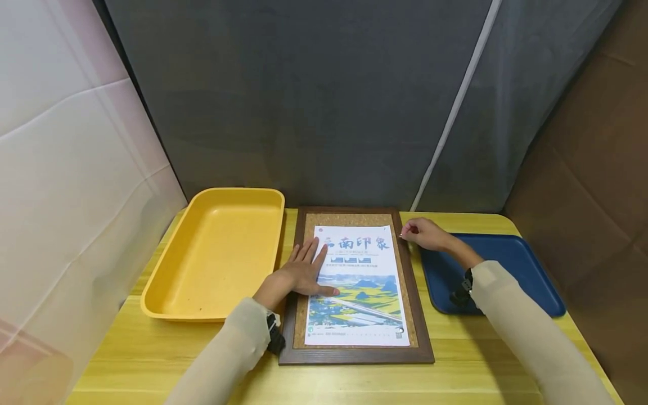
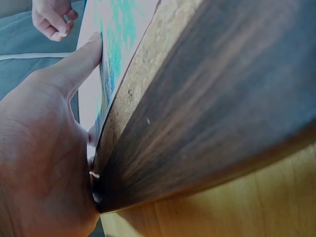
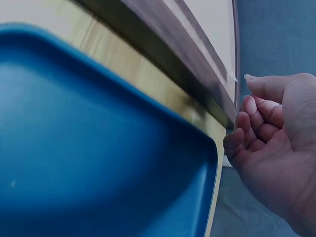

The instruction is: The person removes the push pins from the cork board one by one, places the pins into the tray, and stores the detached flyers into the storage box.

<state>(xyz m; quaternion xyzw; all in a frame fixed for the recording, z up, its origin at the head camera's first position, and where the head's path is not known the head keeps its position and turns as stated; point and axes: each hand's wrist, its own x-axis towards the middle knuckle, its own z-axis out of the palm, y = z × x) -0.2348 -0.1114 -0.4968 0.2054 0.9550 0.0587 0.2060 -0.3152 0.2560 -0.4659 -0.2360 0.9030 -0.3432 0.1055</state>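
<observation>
A printed poster (image 1: 361, 309) with blue lettering and a landscape lies on a cork board (image 1: 349, 219) in a dark wooden frame (image 1: 356, 355). My left hand (image 1: 304, 273) rests flat on the poster's left side, fingers spread. In the left wrist view its thumb (image 2: 81, 61) lies along the paper. Over the frame's upper right edge, my right hand (image 1: 425, 233) pinches a tiny shiny pushpin (image 1: 401, 235) between thumb and fingertips; most of the pin is hidden. The other fingers of this right hand (image 3: 276, 133) curl inward in the right wrist view.
To the left of the frame stands a yellow tray (image 1: 212, 253). A blue tray (image 1: 498, 253) sits at the right, partly under the right forearm. All rest on a yellow wooden table (image 1: 126, 360), with a grey cloth partition (image 1: 304, 101) behind and side panels at left and right.
</observation>
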